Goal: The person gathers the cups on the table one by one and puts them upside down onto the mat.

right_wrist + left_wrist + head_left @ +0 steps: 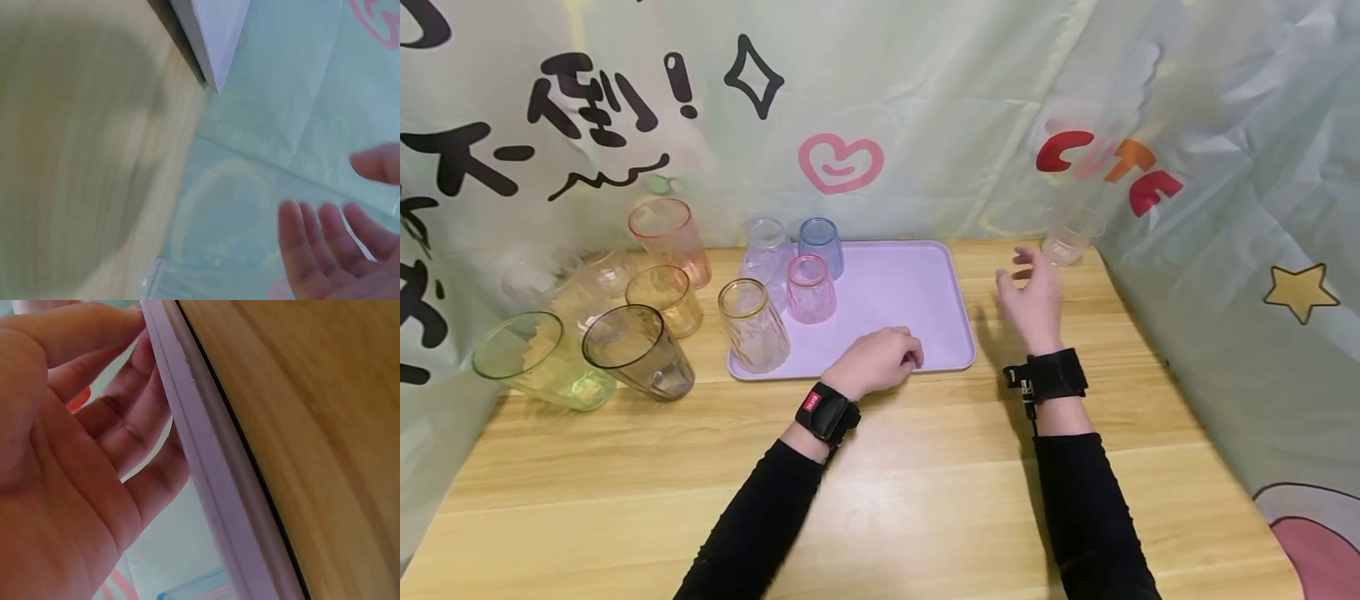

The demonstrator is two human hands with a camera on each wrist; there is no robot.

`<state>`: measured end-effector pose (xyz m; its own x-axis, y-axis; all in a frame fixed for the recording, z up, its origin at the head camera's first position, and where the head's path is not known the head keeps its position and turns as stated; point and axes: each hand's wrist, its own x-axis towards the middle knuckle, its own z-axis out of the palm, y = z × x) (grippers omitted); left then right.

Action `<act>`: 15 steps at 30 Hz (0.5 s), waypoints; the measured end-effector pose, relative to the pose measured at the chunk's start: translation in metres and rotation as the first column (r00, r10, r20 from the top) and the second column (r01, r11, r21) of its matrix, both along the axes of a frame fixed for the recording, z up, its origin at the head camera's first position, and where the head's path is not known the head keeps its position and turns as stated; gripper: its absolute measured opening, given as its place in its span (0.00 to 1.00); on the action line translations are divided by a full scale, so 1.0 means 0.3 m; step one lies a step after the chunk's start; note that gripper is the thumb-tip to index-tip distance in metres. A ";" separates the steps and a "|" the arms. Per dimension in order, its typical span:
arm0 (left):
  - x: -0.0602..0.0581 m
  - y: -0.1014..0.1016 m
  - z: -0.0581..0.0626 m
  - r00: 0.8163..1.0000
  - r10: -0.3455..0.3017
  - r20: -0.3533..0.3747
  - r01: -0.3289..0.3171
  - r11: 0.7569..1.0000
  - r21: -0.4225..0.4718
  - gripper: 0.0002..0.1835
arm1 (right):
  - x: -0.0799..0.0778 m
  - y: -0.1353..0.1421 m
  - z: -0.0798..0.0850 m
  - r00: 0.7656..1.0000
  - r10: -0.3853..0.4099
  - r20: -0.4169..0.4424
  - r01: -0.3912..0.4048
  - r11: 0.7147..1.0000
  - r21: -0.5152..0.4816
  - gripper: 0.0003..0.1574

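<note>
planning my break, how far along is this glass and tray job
Seemingly partway. Looks done: the small pink glass and blue glass stand on the tray. In hand: the left hand is at the tray's near edge; the open right hand holds nothing, near the clear glass. Probably left: that glass, the green glass and neighbours, off the tray.

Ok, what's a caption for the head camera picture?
Left hand by a purple tray of colourful glasses, right hand near a clear glass.

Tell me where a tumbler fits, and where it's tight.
Bare: the rectangular lavender tray, right of the transparent blue tumbler; the pale wooden table between the black sleeves. Crowded: the tray's left end and, left of it, the table beside and behind the transparent smoky tumbler.
</note>
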<state>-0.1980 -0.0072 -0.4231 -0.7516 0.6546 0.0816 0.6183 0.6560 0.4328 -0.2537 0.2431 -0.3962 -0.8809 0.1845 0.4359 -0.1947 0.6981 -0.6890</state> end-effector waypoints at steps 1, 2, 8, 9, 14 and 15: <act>0.002 0.001 0.002 1.000 -0.009 0.005 0.009 1.000 0.002 0.08 | -0.009 0.009 0.004 0.999 -0.028 -0.030 0.027 0.999 -0.020 0.28; 0.003 0.002 0.004 1.000 -0.017 0.009 0.017 1.000 0.003 0.08 | -0.018 0.019 0.008 0.997 -0.054 -0.049 0.052 0.998 -0.037 0.28; 0.005 0.001 0.008 0.999 -0.042 0.016 0.042 0.999 -0.004 0.09 | -0.089 0.093 0.047 0.974 -0.205 -0.097 0.193 0.974 -0.123 0.28; 0.006 0.001 0.008 0.999 -0.042 0.017 0.042 0.999 -0.004 0.09 | -0.104 0.109 0.053 0.968 -0.234 -0.093 0.220 0.966 -0.134 0.29; 0.006 0.000 0.004 0.999 -0.040 0.021 0.040 0.999 -0.003 0.09 | -0.182 0.191 0.052 0.943 -0.334 -0.008 0.329 0.931 -0.157 0.38; 0.006 0.000 0.002 0.999 -0.038 0.024 0.038 0.999 -0.002 0.09 | -0.197 0.206 0.047 0.939 -0.344 0.014 0.342 0.926 -0.158 0.41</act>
